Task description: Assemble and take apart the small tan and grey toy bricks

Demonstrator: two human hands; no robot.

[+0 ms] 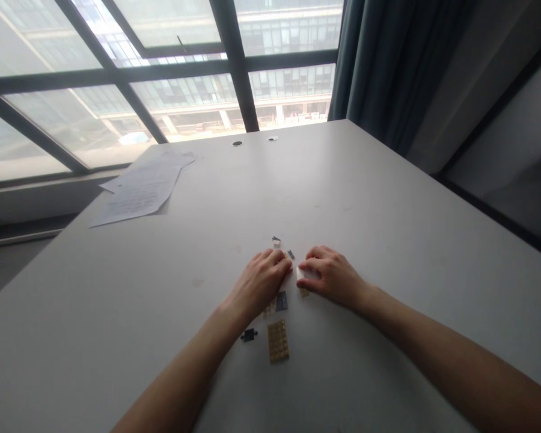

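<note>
My left hand point(265, 275) rests on the tabletop with its fingers curled down. A bit of tan shows at its fingertips, but what they hold, if anything, is mostly hidden. Between the thumb and fingers of my right hand point(328, 272) is a white toy brick point(300, 275). Just below that hand lies a small tan piece point(304, 293), partly covered. Beneath my left wrist are a dark grey plate point(282, 300) and a light tan studded plate point(269, 309). Nearer to me sit a tan studded plate point(278, 341) and a black wheel-axle-like piece point(249, 335).
Beyond my hands lie a small grey piece point(291, 254) and a small white-and-grey piece point(276, 242). Printed papers point(139, 189) spread over the left side of the white table point(379, 210). Two round cable holes sit near its far edge, by the windows and a dark curtain point(388, 66).
</note>
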